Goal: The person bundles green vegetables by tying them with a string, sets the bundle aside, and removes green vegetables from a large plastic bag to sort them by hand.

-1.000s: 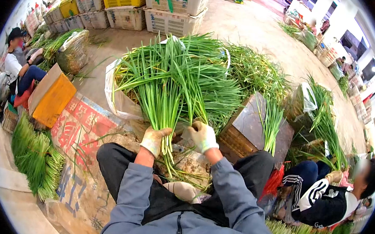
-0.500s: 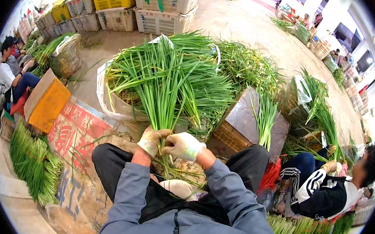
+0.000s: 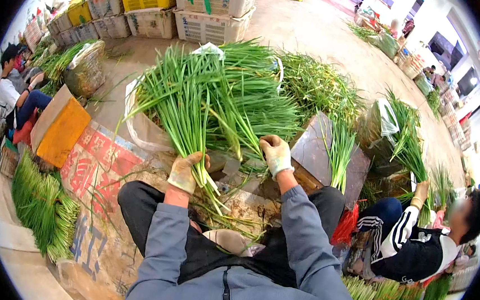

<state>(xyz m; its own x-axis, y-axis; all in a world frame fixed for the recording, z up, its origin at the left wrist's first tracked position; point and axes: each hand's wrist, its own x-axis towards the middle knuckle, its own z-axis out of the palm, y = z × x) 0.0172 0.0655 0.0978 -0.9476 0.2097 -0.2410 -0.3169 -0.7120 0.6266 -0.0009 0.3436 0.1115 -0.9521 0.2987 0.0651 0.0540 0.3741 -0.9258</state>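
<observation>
In the head view, my gloved left hand (image 3: 184,171) is closed round the lower stalks of a bunch of garlic chives (image 3: 189,120). Its pale cut ends stick out below the fist toward my lap, while the leaves fan up and away. To the right, my gloved right hand (image 3: 276,154) is pinched at the pale end of a few garlic chives at the front of the pile. That big pile of chives (image 3: 255,95) lies just beyond both hands on a white sack (image 3: 140,133).
A dark-topped box (image 3: 313,147) with chives on it stands at my right knee. A co-worker (image 3: 418,243) sits at right, another person (image 3: 16,87) at left. Tied chives (image 3: 44,208) lie at lower left. Stacked crates (image 3: 214,12) stand behind. An orange box (image 3: 63,136) is at left.
My hands, together on the bunch before, have parted. The left moved slightly left and down with the chives, which now tilt left; the right went up and right to the pile.
</observation>
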